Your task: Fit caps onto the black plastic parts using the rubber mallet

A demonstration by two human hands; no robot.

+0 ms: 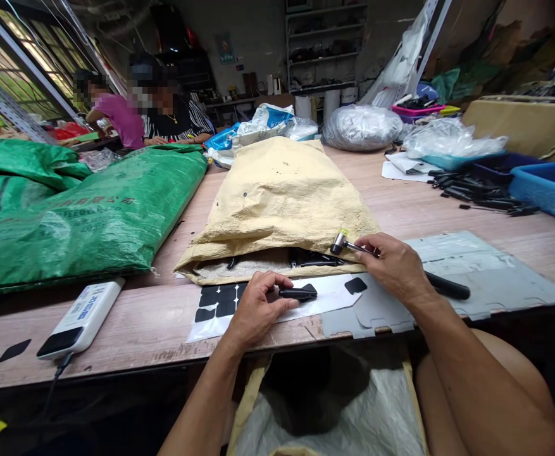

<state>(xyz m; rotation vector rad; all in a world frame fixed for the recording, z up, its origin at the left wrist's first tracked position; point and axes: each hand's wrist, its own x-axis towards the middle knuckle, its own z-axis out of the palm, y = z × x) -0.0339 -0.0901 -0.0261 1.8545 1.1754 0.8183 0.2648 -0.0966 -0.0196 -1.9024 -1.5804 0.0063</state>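
My left hand (264,307) is closed on one end of a short black cylindrical part (300,294), which lies level just over a white sheet (253,320) with black stickers. In my right hand (398,265) is a small hammer (338,242) with a silver head, one yellow end and one black end. Its black grip (448,286) sticks out behind the palm. The hammer head is raised beside the mouth of a tan woven sack (286,196), apart from the black part. More black pieces (318,258) show inside the sack's opening.
A green sack (87,215) and a white power bank (81,318) with a cable are on the left. Loose black parts (481,190) lie near a blue basket (547,187) on the right. An open lined sack (367,411) is below the table edge. Two people sit at the far left.
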